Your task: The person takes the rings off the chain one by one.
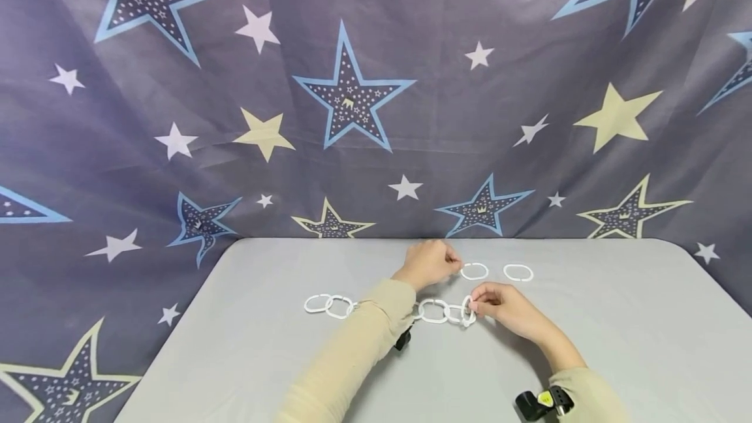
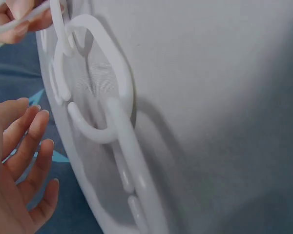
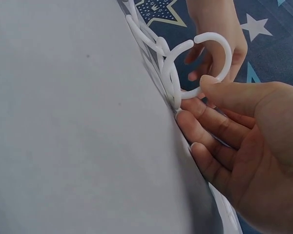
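A chain of white oval plastic links [image 1: 422, 303] runs across the table, partly hidden behind the left forearm. My right hand [image 1: 499, 305] pinches the end link [image 3: 227, 53] between thumb and fingers and holds it upright at the chain's right end. This link has a narrow gap at its top in the right wrist view. My left hand [image 1: 429, 262] reaches over the chain, its fingertips right beside a loose white link [image 1: 474, 278] on the table. In the left wrist view the left hand [image 2: 22, 165] has loosely bent fingers with nothing between them.
Another loose white link [image 1: 518, 279] lies farther right on the grey table [image 1: 617, 318]. Behind the table's back edge hangs a dark curtain [image 1: 435, 116] printed with stars. Both wrists carry small black cameras [image 1: 531, 405].
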`<state>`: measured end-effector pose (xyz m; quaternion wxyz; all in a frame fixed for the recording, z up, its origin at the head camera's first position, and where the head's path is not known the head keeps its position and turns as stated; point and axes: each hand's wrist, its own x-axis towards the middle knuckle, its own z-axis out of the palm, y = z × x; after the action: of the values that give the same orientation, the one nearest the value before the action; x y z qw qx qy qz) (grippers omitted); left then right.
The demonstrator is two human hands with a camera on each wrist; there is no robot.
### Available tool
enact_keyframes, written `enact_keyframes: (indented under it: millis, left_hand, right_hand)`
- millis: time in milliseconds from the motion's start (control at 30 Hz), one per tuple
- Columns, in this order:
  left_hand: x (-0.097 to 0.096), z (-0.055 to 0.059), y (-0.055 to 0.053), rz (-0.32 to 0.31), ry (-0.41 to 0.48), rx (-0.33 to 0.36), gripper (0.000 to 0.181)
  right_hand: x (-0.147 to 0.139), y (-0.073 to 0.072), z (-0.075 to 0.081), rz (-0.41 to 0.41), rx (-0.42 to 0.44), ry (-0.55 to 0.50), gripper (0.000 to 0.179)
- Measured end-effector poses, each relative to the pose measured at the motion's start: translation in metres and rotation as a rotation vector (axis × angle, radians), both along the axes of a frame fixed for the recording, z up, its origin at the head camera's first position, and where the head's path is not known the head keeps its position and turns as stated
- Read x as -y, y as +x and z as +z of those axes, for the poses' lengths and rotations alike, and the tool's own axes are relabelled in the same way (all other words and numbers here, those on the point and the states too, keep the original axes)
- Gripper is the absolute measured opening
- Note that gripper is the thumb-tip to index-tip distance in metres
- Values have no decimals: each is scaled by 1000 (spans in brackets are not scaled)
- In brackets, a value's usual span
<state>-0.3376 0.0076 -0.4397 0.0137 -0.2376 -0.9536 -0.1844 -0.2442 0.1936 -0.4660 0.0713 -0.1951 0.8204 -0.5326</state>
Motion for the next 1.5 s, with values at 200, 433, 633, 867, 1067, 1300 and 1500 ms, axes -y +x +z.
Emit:
enact_keyframes:
  millis: [200, 433, 633, 867, 1067, 1300, 1500]
  left_hand:
    - [11, 11, 15, -32, 42, 28, 12]
    - [16, 20, 36, -72, 127, 134, 14]
    - [27, 24, 50, -122, 76, 127, 17]
    - [37, 26, 68, -168, 144, 194, 20]
    - [36, 19, 81, -174, 183, 188, 18]
    - [34, 6, 89, -137, 193, 147, 17]
    - [35, 2, 94, -84, 133, 102, 20]
  right_hand:
    - [3, -2, -1, 14, -8, 16, 14]
    - [-2, -3, -2, 13, -14, 16, 13]
    - [-4, -2, -2, 10, -29, 29, 12]
    - [-6, -1, -1, 2, -7, 19, 14]
    - [-5, -2, 0, 3, 5, 17, 15]
    - [-4, 0, 2, 3, 0, 6, 13]
    - [-3, 0, 2, -2, 3, 5, 13]
